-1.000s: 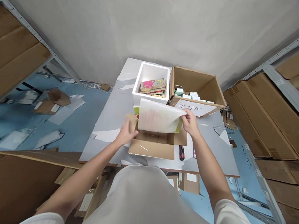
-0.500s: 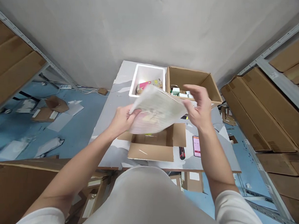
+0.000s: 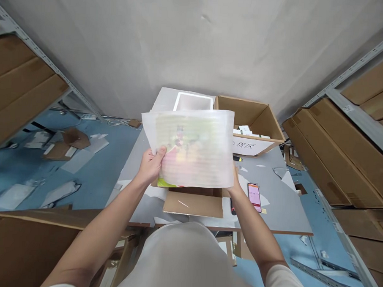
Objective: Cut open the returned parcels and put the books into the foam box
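A translucent white foam sleeve (image 3: 200, 150) is held up in front of me. A colourful flat printed item (image 3: 165, 183) shows through it, with a bright green corner bare at the lower left. My left hand (image 3: 150, 165) is closed on the left edge, thumb on the front face. At the lower right edge, my right hand (image 3: 235, 182) grips the sleeve from the side, its fingers mostly hidden behind it. Directly below stands an open cardboard box (image 3: 193, 203), its inside largely covered by the sleeve.
Behind the sleeve are a white foam box (image 3: 193, 102) and a larger cardboard box (image 3: 233, 104) holding small white packages. A phone (image 3: 254, 197) and a partly covered cutter (image 3: 233, 207) lie on the grey table (image 3: 283, 211). Shelves with cartons (image 3: 343, 154) flank both sides.
My right hand has come down from its raised, open position to the sleeve's right edge. The sleeve has turned from a tilt to nearly upright and flat towards me.
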`<state>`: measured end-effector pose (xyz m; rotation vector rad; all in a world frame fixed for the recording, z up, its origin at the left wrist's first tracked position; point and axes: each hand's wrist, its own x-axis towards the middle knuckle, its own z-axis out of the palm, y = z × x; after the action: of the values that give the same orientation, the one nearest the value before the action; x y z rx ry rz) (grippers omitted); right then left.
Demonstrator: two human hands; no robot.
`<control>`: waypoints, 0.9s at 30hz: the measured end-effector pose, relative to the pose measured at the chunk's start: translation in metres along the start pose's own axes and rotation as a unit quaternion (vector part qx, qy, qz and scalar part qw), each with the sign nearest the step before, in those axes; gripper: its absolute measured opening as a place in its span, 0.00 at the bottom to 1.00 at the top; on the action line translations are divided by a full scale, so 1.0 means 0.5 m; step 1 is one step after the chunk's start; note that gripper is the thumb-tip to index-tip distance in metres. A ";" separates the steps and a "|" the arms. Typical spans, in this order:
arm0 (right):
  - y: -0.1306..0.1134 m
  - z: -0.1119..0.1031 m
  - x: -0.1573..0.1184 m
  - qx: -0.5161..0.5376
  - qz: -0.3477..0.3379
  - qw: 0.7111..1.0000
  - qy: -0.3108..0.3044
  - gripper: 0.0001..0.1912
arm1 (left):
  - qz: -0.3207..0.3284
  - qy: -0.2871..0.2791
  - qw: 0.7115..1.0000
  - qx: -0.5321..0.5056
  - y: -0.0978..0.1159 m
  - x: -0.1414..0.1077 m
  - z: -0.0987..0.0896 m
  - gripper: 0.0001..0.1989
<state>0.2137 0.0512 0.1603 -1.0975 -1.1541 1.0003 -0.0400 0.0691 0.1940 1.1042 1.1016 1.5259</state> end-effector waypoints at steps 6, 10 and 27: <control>0.008 0.057 -0.041 0.012 -0.005 0.994 -0.108 0.35 | -0.017 0.039 0.997 -0.064 -0.019 -0.009 0.001 0.29; 0.010 0.089 -0.066 0.083 0.095 0.986 -0.107 0.36 | -0.008 0.085 0.994 -0.063 -0.032 -0.019 -0.011 0.28; 0.000 -0.078 -0.031 -0.023 0.001 0.997 0.076 0.18 | 0.012 0.379 0.830 0.409 -0.143 0.029 -0.491 0.18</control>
<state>0.2502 0.0311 0.1553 -1.1913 -1.0563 0.8795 -0.2685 0.0608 0.0784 1.0271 2.4630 1.5719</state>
